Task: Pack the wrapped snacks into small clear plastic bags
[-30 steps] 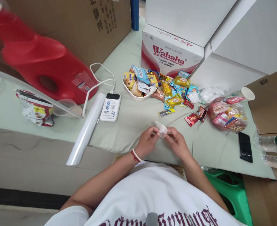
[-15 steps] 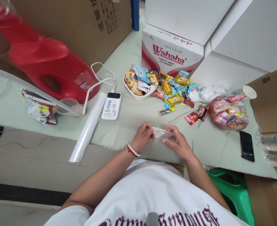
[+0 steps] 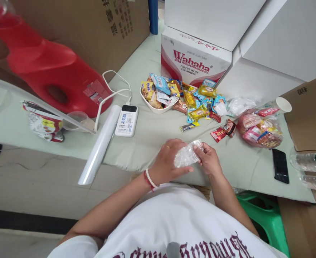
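Observation:
A crinkled clear plastic bag is held over the front of the cloth-covered table. My right hand pinches its right end between thumb and fingers. At the bag's left side, my left hand is spread with the thumb apart, slightly blurred; some of its fingers pass behind the plastic. Just beyond lie a small yellow and dark packet and red wrapped sweets. A white heart-shaped bowl full of packaged snacks stands farther back, beside a pile of wrapped snacks.
A white power bank with a cable and a roll of clear film lie left, near a large red jug. A filled snack bag, phone and plastic bottles are right. A Wahaha box stands behind.
My left hand has gone from pinching the plastic bag's left end to spread fingers beside it. My right hand has closed on the bag's right end, and the bag looks wider.

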A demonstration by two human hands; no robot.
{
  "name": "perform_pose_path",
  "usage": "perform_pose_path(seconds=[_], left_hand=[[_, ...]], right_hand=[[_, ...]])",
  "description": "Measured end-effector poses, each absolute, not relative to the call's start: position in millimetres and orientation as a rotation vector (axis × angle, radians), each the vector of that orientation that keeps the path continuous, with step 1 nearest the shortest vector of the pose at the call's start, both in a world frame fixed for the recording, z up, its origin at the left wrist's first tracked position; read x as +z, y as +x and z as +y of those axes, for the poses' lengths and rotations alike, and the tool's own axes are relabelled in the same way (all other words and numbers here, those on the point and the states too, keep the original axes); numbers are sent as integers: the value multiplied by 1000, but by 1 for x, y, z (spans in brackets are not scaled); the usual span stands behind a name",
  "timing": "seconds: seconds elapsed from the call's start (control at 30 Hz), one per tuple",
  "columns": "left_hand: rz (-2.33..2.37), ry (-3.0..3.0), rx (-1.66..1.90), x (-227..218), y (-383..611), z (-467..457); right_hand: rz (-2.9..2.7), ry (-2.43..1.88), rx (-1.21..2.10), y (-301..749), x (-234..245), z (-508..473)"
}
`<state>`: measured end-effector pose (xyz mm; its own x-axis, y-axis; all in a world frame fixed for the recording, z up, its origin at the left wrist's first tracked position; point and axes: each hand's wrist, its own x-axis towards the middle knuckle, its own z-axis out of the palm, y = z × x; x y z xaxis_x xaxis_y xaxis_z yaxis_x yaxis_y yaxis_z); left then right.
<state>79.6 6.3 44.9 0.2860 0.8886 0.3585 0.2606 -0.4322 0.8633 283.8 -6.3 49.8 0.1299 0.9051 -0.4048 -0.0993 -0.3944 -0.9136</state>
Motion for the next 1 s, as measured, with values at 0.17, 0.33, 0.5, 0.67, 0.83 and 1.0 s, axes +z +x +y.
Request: perform_pose_path(seconds=[0.17,0.33,0.5,0.67,0.83,1.0], left_hand=[[1007,1699,1066,24,88,6],[1185,1097,1286,17,70,18],[1288,556,1306,15,57,30],[1564,757,1535,16,49,27],[1295,1709,1493,44,67,26],[1006,2139,1322,57,105,37]], right_hand=[[-660,-1243,1560,284,63,-3],[-642,-1247,1519,295,60,-5],[-532,-1300,1417,304,45,-15],[-501,-1328,1352,312,44,-31],[-658,-1309,1354,311,62,-30],[-800,-1301,1429,312,90,-14]])
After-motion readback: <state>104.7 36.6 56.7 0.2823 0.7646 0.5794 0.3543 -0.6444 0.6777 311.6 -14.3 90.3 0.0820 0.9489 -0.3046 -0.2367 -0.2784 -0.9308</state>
